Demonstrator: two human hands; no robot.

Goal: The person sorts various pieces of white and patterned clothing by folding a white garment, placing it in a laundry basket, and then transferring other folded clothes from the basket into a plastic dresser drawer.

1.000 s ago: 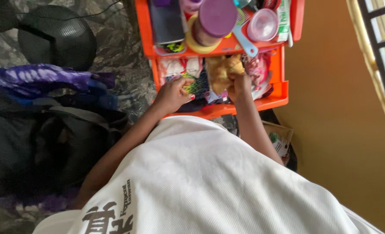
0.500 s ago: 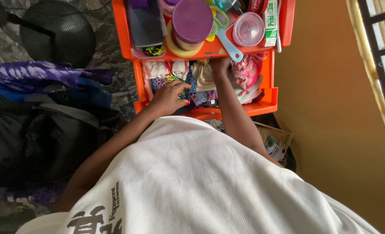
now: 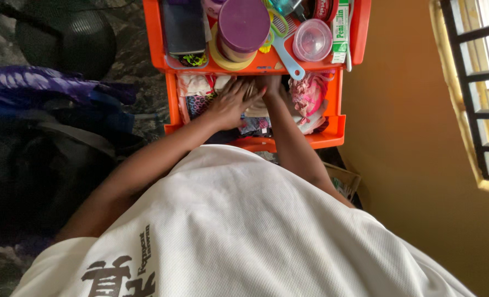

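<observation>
Inside orange drawer [image 3: 337,118]: left hand [image 3: 230,104] flat, fingers spread on beige cloth [image 3: 255,107]; right hand [image 3: 271,87] grip hidden.

A folded beige cloth [image 3: 257,108] lies flat in the open orange drawer [image 3: 335,122], directly beneath the left hand's [image 3: 230,103] spread fingers, just left of the right hand [image 3: 272,87].
</observation>
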